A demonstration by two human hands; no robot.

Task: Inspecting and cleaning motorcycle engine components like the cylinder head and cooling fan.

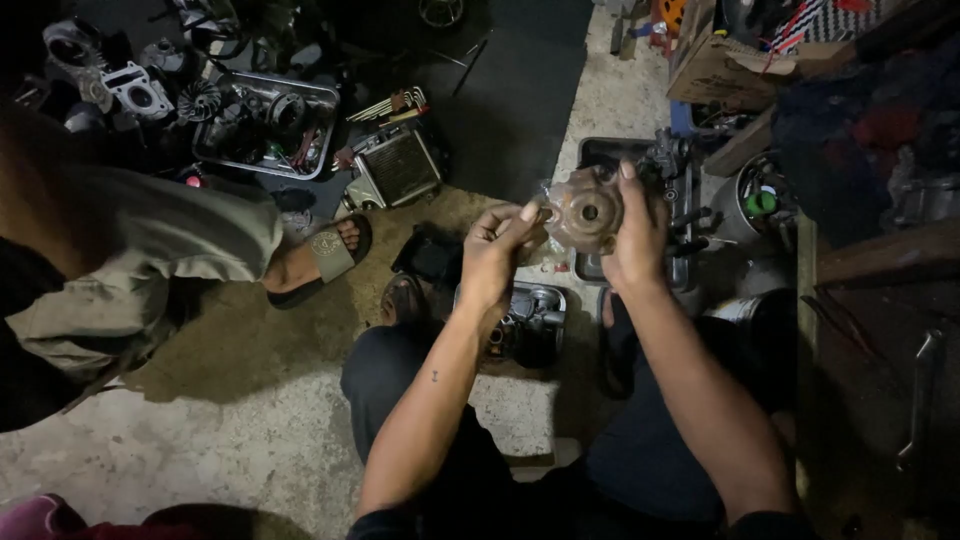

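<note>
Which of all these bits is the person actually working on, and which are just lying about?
In hand:
- round rusty hub-like part, held between left hand and right hand

Lying about:
- metal tray of engine parts
- small radiator
- cardboard box
- engine casing on the floor
- another person's sandalled foot

A stained concrete floor (230,440) carries a black mat (510,90), a metal tray (265,125) of engine parts, a small finned radiator (398,168), an engine casing (528,322) between the knees, and a dark tray (610,155) by a cardboard box (725,65)
</note>
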